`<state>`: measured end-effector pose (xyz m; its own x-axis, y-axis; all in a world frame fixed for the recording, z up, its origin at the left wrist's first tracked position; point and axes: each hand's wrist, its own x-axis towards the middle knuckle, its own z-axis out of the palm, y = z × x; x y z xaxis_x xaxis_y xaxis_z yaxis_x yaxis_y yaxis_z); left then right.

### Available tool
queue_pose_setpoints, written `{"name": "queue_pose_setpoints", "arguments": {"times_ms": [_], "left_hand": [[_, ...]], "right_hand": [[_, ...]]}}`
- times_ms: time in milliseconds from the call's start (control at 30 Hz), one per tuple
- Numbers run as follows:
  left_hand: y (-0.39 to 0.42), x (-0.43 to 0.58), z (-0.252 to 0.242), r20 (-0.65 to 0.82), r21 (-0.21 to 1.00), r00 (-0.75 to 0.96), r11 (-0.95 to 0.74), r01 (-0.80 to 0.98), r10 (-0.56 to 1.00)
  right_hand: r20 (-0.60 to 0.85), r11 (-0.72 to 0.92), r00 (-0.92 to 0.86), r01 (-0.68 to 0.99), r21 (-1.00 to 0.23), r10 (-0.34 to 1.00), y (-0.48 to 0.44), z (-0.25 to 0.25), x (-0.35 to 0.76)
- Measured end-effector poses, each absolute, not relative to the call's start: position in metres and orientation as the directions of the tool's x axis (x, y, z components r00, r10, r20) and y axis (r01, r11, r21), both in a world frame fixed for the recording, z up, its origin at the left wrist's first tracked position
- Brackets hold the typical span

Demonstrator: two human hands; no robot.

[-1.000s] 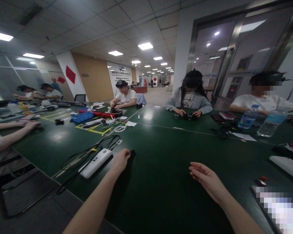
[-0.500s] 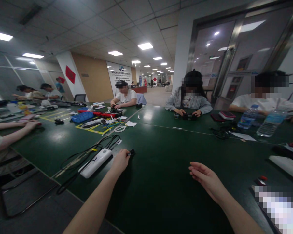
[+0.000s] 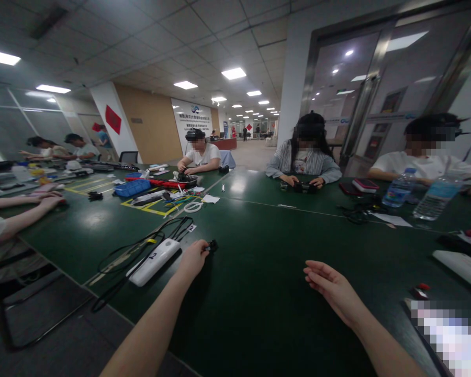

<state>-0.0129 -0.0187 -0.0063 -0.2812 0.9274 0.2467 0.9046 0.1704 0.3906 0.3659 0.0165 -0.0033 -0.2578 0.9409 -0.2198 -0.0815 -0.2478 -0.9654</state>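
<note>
Now pinches a small black part (image 3: 212, 245) at the fingertips of the left hand (image 3: 194, 259), fist drawn narrow around it, left of centre and near on the dark green table (image 3: 259, 251). Cannot tell whether the part touches the tabletop or sits just above it. Carries the right hand (image 3: 332, 288) to the right, well apart from the part, wide and loose, palm turned inward, fingers pointing left, gripping nothing; cannot tell whether its edge touches the table.

Just left of the left hand, a white block (image 3: 154, 262) marked 2, lying flat, with black cables (image 3: 141, 246) looping from it toward the far side and off the near left edge. Farther left and far, yellow tape lines (image 3: 149, 208) on the tabletop, a blue tray (image 3: 132, 188) beside them, a white ring (image 3: 192, 207) at their right end. At the left edge, a co-worker's forearm (image 3: 23, 212) laid along the table.

Across the far side, three seated people: a person in a white T-shirt (image 3: 200, 155) to the left, a person in a striped top (image 3: 304, 162) in the middle with both hands on a black object (image 3: 302, 186), a third person in white (image 3: 424, 165) at far right. Near that third person, a blue-labelled water bottle (image 3: 398, 188) and a clear water bottle (image 3: 435, 198), upright, side by side. At the right edge, nearer, a long white bar (image 3: 461, 267) lying flat.
</note>
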Motion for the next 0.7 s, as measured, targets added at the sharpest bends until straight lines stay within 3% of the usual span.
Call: {"name": "queue_pose_setpoints", "arguments": {"times_ms": [300, 700], "left_hand": [[-0.018, -0.020, -0.008, 0.209, 0.547, -0.310, 0.152, 0.823, 0.928], [-0.018, -0.022, -0.008, 0.224, 0.552, -0.249, 0.088, 0.829, 0.942]], "right_hand": [[-0.205, -0.231, -0.247, -0.085, -0.969, 0.947, 0.014, 0.000, 0.362], [-0.204, -0.231, -0.247, -0.087, -0.969, 0.947, 0.015, -0.001, 0.363]]}}
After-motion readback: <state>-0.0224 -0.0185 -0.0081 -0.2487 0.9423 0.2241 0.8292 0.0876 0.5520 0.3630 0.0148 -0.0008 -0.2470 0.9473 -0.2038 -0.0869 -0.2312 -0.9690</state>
